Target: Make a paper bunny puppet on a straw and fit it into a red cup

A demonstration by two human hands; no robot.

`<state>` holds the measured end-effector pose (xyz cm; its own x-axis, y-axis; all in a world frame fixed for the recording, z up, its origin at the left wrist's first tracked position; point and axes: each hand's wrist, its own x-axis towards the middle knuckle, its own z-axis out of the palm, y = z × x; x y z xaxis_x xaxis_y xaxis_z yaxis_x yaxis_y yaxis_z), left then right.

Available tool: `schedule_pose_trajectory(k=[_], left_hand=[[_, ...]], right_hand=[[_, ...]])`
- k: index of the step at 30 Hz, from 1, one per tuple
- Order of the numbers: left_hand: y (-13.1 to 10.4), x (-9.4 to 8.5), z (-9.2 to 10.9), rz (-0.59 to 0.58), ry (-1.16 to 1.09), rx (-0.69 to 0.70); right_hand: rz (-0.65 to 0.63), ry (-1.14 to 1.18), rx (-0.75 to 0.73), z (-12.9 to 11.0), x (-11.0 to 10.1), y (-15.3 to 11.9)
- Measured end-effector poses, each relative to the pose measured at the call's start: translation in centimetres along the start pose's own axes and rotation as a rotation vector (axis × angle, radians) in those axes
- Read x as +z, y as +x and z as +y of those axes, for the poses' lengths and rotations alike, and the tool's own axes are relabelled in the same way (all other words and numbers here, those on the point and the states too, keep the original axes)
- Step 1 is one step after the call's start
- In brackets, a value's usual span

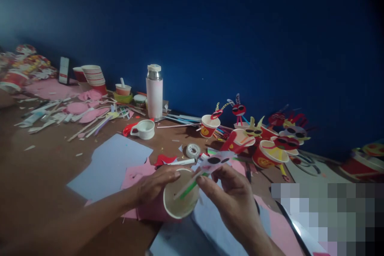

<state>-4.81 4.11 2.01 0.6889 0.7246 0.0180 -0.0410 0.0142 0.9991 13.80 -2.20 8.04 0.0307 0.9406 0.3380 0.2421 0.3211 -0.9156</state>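
My left hand is closed round the far left side of a paper cup, which tilts so that its pale inside faces me. Between the thumb and fingers of my right hand is a white paper cutout with two dark oval eye shapes. A green-and-white straw runs down from the cutout, its lower end over or inside the cup's mouth. Pink paper and pale sheets lie beneath my hands.
A roll of tape, a white mug and a tall flask stand beyond my hands. Decorated paper cups crowd the right side. Paper scraps, straws and stacked cups spread over the left, before a blue wall.
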Motion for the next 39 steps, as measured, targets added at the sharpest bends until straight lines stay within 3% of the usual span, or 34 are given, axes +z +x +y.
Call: schedule_pose_trajectory(k=[8,13,17,22,26,33,39], left_hand=[[0.2,-0.7,-0.2,0.041,0.12,0.054],[0.1,-1.3,-0.1,0.215,0.127,0.088],[0.0,-1.6,1.2,0.317,0.203,0.107],[0.1,-1.7,4.1,0.088,0.086,0.025],[-0.3,-2.3,5.4,-0.002,0.209,-0.017],[-0.9,-2.9,4.5,-0.103,0.589,0.029],[-0.8,-2.8,3.8,-0.114,0.682,-0.005]], right_hand=[[-0.043,-0.183,-0.116,0.0,1.7,0.1],[-0.088,-0.227,-0.085,1.5,2.2,0.0],[-0.068,-0.31,-0.084,2.1,2.5,-0.2],[-0.052,-0.431,-0.122,1.7,2.5,-0.3],[-0.047,-0.517,-0.133,1.3,2.5,-0.2],[-0.103,-0.507,-0.096,0.5,2.5,-0.1],[-0.097,-0.45,-0.079,0.0,2.0,0.2]])
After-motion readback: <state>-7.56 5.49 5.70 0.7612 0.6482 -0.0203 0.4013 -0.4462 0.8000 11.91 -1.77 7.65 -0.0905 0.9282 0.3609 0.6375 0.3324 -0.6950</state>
